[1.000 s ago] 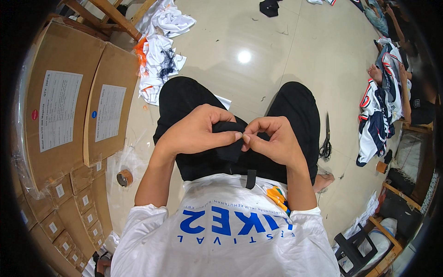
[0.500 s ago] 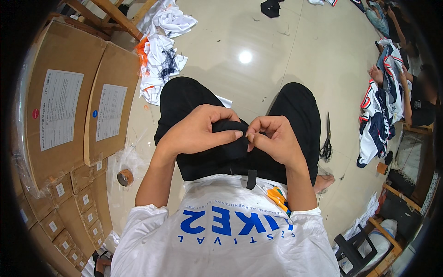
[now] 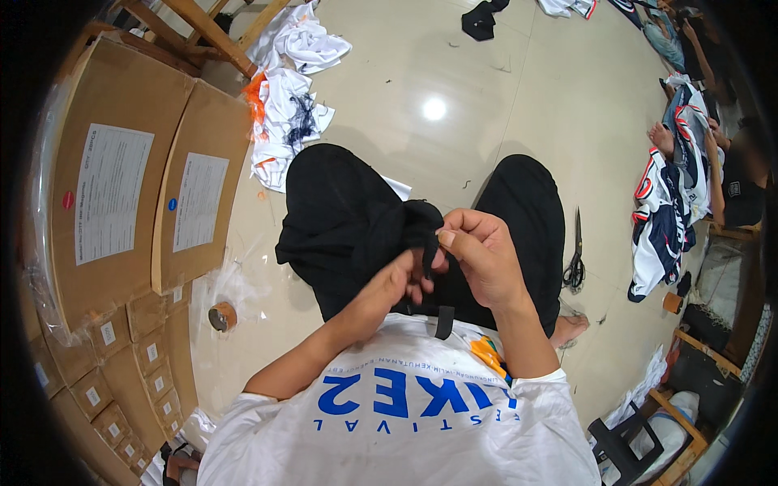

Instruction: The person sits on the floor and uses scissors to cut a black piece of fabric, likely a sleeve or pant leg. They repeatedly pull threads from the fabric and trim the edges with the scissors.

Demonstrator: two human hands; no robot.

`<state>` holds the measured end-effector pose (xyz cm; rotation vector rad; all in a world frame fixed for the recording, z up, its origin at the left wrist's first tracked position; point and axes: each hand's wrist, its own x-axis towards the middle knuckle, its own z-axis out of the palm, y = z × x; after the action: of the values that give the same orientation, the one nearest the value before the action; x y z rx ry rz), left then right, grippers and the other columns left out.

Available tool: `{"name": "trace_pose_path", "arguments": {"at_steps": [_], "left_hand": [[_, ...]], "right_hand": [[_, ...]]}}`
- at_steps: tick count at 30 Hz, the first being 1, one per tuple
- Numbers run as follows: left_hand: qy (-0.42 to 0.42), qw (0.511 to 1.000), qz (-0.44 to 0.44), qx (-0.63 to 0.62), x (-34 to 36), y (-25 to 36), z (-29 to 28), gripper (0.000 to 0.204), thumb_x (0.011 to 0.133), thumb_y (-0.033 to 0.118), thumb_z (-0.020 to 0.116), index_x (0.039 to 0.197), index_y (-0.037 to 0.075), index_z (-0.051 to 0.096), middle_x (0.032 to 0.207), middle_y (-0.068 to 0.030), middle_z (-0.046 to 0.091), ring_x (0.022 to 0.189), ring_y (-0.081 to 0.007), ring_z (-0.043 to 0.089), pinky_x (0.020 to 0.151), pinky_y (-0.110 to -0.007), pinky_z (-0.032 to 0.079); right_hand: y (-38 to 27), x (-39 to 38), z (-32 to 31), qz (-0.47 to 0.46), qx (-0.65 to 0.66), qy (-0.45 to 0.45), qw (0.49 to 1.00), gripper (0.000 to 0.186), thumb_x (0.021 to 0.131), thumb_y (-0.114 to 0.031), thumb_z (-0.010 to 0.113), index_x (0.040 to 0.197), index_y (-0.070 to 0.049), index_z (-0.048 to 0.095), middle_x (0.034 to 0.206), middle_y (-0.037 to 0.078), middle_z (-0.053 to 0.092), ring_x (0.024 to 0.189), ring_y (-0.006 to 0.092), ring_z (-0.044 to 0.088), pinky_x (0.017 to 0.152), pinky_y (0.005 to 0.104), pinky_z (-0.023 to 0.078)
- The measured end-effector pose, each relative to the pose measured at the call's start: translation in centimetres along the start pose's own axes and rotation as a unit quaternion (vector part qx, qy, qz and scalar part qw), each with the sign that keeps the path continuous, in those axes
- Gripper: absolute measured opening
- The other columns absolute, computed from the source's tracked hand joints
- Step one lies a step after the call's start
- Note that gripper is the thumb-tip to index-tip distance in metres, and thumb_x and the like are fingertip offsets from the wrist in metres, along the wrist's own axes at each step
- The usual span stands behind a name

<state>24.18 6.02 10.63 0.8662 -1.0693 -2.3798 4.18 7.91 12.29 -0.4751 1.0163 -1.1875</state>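
Over my lap, my right hand [image 3: 485, 255] pinches a black cloth strip [image 3: 429, 253] between thumb and fingertips. The strip hangs down from the pinch, and its folded upper part [image 3: 421, 214] lies over my black trousers, where the two blacks are hard to tell apart. My left hand [image 3: 387, 290] is lower and to the left, its fingers just beside the strip's hanging end. Motion smears those fingers, so I cannot tell whether they touch the cloth.
Black scissors [image 3: 574, 271] lie on the floor to the right of my knee. Large cardboard boxes [image 3: 113, 186] stand on the left, with a tape roll [image 3: 221, 317] near them. White cloth scraps [image 3: 284, 109] lie ahead on the left. At right, another person handles jerseys [image 3: 660, 219].
My left hand has come off the upper part of the cloth and moved down toward my body. The right hand keeps its pinch, and the strip now hangs from it.
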Motion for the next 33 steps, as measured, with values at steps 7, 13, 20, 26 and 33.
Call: {"name": "trace_pose_path", "arguments": {"at_steps": [7,13,20,26,33], "left_hand": [[0.097,0.968,0.066,-0.222,2.6,2.2,1.5,0.024,0.109,0.024,0.056,0.115,0.003,0.066,0.107,-0.0040,0.066,0.098,-0.0121,0.061,0.092,-0.033,0.047],[0.083,0.991,0.082,-0.063,5.4,9.6,4.0,0.011,0.101,0.013,0.069,0.101,0.003,0.069,0.094,-0.0025,0.069,0.085,-0.0070,0.064,0.073,-0.026,0.051],[-0.054,0.850,0.293,0.434,8.7,14.9,9.7,0.024,0.087,0.015,0.076,0.099,-0.005,0.069,0.076,-0.0059,0.069,0.068,-0.0131,0.060,0.061,-0.032,0.049],[-0.134,0.973,-0.166,0.086,11.4,10.5,6.5,0.028,0.096,0.024,0.076,0.108,0.002,0.065,0.099,-0.0033,0.068,0.082,-0.0084,0.066,0.075,-0.026,0.058],[0.085,0.963,-0.114,-0.230,7.8,-0.1,4.6,0.022,0.107,0.027,0.061,0.114,0.006,0.063,0.103,-0.0057,0.071,0.097,-0.0147,0.070,0.088,-0.031,0.056]], "right_hand": [[0.4,-0.7,0.7,-0.096,-0.021,0.052,0.994,0.012,0.101,-0.010,0.064,0.098,0.001,0.068,0.082,0.006,0.071,0.077,0.0107,0.067,0.076,0.0252,0.053],[-2.1,-0.9,1.9,-0.181,0.046,0.058,0.981,0.012,0.101,-0.011,0.063,0.105,0.001,0.065,0.086,0.003,0.068,0.079,0.0111,0.068,0.077,0.0267,0.054],[-5.4,-4.2,1.2,-0.368,0.124,0.154,0.909,0.029,0.097,-0.016,0.064,0.118,0.003,0.063,0.103,0.010,0.071,0.085,0.0128,0.069,0.077,0.0258,0.056],[-0.6,-5.3,-1.1,-0.303,0.125,0.206,0.922,0.014,0.101,-0.014,0.065,0.108,-0.002,0.062,0.092,0.003,0.068,0.080,0.0089,0.067,0.076,0.0243,0.056],[3.3,-4.7,-3.1,-0.157,-0.010,0.254,0.954,0.010,0.104,-0.011,0.063,0.102,-0.002,0.067,0.086,0.004,0.071,0.079,0.0070,0.065,0.074,0.0218,0.048]]}}
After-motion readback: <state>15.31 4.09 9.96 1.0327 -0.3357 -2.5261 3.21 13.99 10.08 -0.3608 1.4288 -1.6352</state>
